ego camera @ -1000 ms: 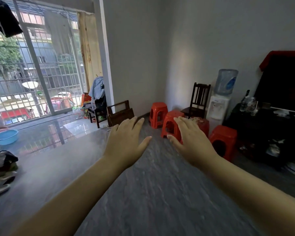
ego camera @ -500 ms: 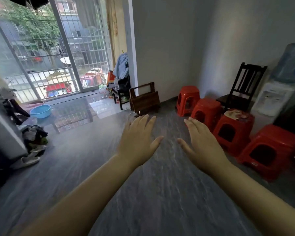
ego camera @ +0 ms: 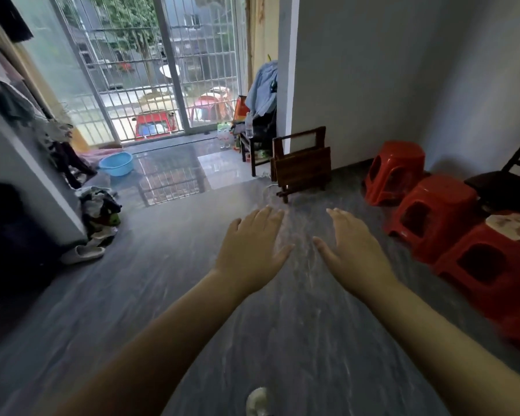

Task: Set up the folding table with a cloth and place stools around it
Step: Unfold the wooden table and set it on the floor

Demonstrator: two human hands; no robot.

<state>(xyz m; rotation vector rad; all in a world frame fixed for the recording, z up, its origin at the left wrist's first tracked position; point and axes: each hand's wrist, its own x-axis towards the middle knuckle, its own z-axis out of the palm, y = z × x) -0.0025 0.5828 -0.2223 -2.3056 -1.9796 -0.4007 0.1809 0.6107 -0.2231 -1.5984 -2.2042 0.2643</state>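
A folded dark wooden table (ego camera: 302, 166) leans against the white wall corner ahead of me. Both arms reach forward over the grey floor. My left hand (ego camera: 251, 249) and my right hand (ego camera: 350, 250) are flat, palms down, fingers apart, holding nothing, still well short of the table. Red plastic stools stand in a row along the right wall: the far one (ego camera: 395, 172), a middle one (ego camera: 433, 216), and a near one (ego camera: 490, 265) with a folded patterned cloth (ego camera: 512, 225) on top.
A dark wooden chair (ego camera: 505, 187) stands behind the stools. A blue basin (ego camera: 116, 163), a pile of clothes (ego camera: 101, 210) and a slipper (ego camera: 83, 254) lie left. A laden chair with bottles (ego camera: 254, 136) stands by the barred glass door (ego camera: 162, 70).
My view has moved forward and turned left; the folded table and stools are nearer, and the water dispenser has left view. Both hands stay outstretched and empty.
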